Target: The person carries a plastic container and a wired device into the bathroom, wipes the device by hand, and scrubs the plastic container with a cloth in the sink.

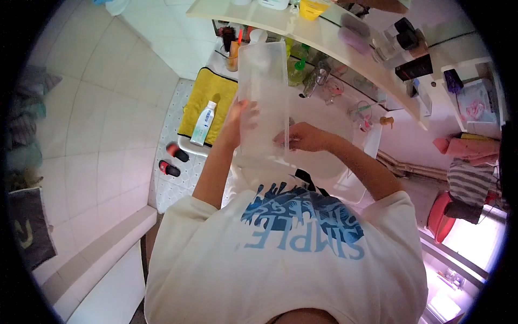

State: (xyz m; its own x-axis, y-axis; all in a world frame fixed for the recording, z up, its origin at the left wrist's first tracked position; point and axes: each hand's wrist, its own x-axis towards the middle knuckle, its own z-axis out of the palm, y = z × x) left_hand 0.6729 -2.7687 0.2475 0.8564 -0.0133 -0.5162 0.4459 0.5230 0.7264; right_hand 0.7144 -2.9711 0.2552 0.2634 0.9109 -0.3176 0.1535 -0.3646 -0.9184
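Note:
A long translucent plastic container (263,70) is held up in front of my chest, above the white sink (324,116). My left hand (237,121) grips its left side, with the fingers showing blurred through the frosted plastic. On the right side, my right hand (302,136) is closed at the container's lower edge, its fingertips partly hidden behind the wall. Left of the container, a white and green bottle (204,124) lies on a yellow towel (193,102).
A white shelf (345,40) with bottles and boxes curves over the sink. Green bottles (295,73) and a cup with a brush (232,62) stand beneath it. Slippers (170,168) lie on the tiled floor at left. A red basin (442,216) is at right.

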